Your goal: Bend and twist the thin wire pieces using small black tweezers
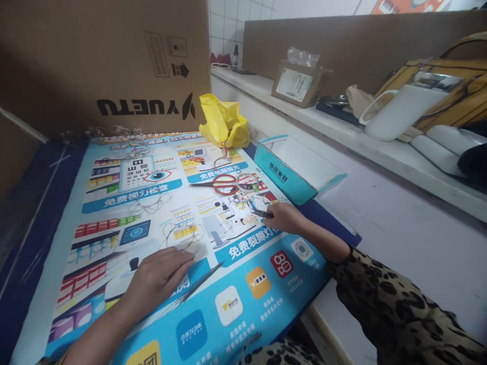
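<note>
My right hand is closed around a small dark tool, whose tip points left over a tangle of thin wires and small bits. My left hand rests palm down on the printed poster, beside thin looped wires; whether its fingers pinch anything is hidden. Orange-handled scissors lie above the tangle, blades to the left. A long thin dark pointed piece lies right of my left hand. More looped wire sits on the poster's upper left.
A large cardboard box stands at the back left. Beside it are a crumpled yellow bag and a teal open box. The right shelf holds a small carton, a white mug and a yellow bag.
</note>
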Demonstrator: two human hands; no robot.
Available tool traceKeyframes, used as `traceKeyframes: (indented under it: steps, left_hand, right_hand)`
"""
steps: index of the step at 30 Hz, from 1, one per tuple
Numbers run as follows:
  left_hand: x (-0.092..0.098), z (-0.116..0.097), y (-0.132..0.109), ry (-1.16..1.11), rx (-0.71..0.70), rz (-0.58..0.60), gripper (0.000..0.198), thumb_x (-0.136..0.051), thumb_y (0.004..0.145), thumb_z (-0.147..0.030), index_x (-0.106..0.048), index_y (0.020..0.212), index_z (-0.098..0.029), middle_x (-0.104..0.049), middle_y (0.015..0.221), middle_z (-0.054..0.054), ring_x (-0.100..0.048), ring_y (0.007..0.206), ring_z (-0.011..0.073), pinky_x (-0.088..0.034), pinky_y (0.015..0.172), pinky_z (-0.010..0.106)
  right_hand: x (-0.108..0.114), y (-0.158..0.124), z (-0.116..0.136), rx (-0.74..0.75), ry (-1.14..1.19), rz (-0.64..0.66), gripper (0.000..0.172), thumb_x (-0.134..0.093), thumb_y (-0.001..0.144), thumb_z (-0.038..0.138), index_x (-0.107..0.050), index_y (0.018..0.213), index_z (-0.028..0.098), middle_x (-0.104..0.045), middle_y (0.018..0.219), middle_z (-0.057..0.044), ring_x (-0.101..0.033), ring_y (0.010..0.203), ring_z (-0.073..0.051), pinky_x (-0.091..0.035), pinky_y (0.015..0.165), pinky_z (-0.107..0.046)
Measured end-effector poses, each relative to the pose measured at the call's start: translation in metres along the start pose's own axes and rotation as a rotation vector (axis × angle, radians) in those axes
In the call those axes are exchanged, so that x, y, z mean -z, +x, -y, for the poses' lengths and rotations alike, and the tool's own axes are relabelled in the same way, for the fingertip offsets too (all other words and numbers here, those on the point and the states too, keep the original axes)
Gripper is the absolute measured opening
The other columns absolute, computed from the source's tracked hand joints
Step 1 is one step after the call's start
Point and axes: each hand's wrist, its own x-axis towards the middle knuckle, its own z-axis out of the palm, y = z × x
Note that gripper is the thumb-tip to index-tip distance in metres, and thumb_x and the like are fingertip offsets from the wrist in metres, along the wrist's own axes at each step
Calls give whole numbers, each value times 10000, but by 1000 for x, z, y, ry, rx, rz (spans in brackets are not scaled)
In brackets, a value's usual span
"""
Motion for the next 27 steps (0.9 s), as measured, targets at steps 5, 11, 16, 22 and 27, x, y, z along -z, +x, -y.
traceKeyframes:
  steps: [5, 11, 16, 22, 27]
  left_hand:
    - [1, -2, 2, -33, -8, 2, 140, -553, 819, -218, -646, 914, -174, -710, 825, 27, -658, 753, 145, -525, 702, 245]
    - [-1, -2, 3, -59, -6, -2, 135, -557, 813, -193, -644, 913, -171, -707, 815, 31, -653, 740, 144, -525, 687, 246]
    - [-1, -2, 3, -55, 7, -1, 132, -549, 819, -202, -647, 901, -172, -705, 800, 36, -652, 721, 142, -521, 671, 242]
    - [0, -2, 2, -66, 42, 49, 156, -526, 830, -213, -652, 912, -173, -704, 808, 51, -649, 727, 152, -520, 674, 258]
    - [1, -4, 6, -112, 82, -13, 149, -534, 823, -202, -658, 904, -181, -709, 825, 46, -651, 746, 149, -519, 690, 254]
  right_hand:
    - [0, 2, 8, 20, 11, 9, 176, -499, 685, 292, -630, 718, 179, -625, 670, -47, -497, 558, -125, -227, 467, -236]
    - [6, 1, 7, 53, 40, -24, 177, -489, 701, 303, -619, 712, 183, -617, 665, -36, -500, 584, -121, -253, 494, -229]
    - [11, -1, 1, 50, 67, -66, 143, -499, 683, 278, -601, 675, 177, -589, 625, -28, -470, 577, -117, -254, 507, -229]
    - [18, -6, -2, 80, 163, -126, 114, -506, 669, 256, -583, 686, 174, -566, 621, -14, -438, 568, -108, -261, 504, -225]
    - [30, -15, 11, 171, 273, -122, 178, -507, 711, 318, -615, 722, 176, -513, 568, 26, -432, 550, -90, -286, 508, -211]
